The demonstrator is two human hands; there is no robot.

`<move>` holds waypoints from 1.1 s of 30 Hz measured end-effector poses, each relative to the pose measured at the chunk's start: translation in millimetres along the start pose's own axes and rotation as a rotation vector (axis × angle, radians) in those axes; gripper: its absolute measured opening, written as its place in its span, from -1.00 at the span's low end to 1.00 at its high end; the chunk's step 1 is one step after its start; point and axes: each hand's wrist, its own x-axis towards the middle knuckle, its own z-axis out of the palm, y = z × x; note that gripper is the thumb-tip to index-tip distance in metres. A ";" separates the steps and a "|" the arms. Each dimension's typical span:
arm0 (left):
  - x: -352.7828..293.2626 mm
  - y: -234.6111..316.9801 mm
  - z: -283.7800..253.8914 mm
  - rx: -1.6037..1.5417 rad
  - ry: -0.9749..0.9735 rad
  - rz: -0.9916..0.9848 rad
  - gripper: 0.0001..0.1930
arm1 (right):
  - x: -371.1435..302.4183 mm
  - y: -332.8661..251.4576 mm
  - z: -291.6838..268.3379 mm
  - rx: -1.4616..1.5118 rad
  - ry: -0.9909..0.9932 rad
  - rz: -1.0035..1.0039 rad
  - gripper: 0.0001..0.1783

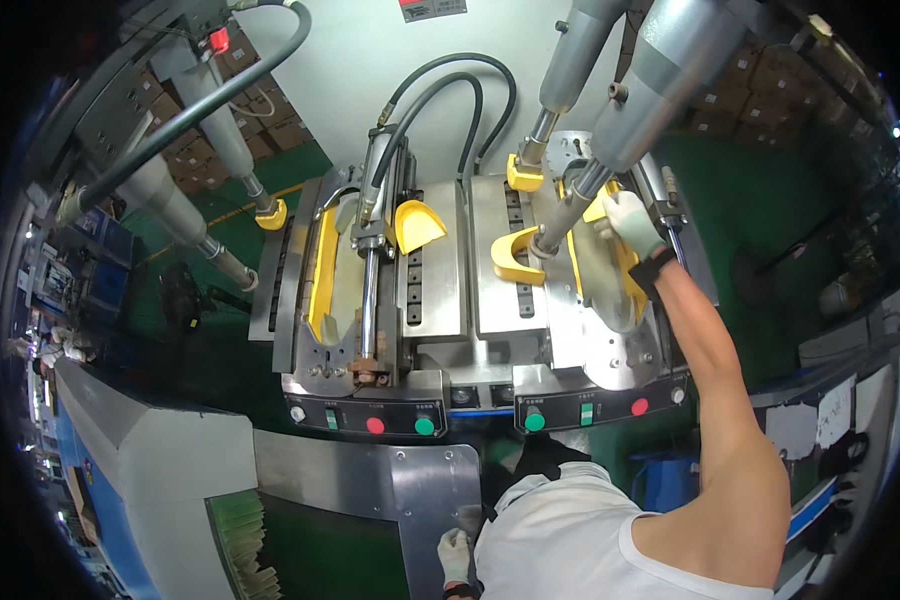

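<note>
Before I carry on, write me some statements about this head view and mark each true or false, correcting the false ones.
1. The right grip is at the right-hand station. True.
2. The left grip is at the right-hand station too. False: the left grip is low, beside the white shirt.
3. A yellow rounded piece sits on the left-hand station. True.
4. On the right-hand panel, the green button is right of the red button. False: the green button is left of the red button.
5. Dark hoses curve in front of the pale wall. True.
</note>
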 end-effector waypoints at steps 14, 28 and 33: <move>55.6 6.3 -65.1 0.073 0.045 0.304 -0.68 | -319.0 -88.6 133.3 0.628 -0.325 -0.016 -0.56; -7.3 -85.4 -77.3 -0.183 0.448 0.261 -0.80 | -106.5 -132.9 495.2 0.328 -0.679 0.098 -0.76; -90.8 -9.7 -66.2 -0.353 0.388 -0.134 -0.55 | -24.6 -99.5 562.0 -0.553 -0.209 -0.086 -0.71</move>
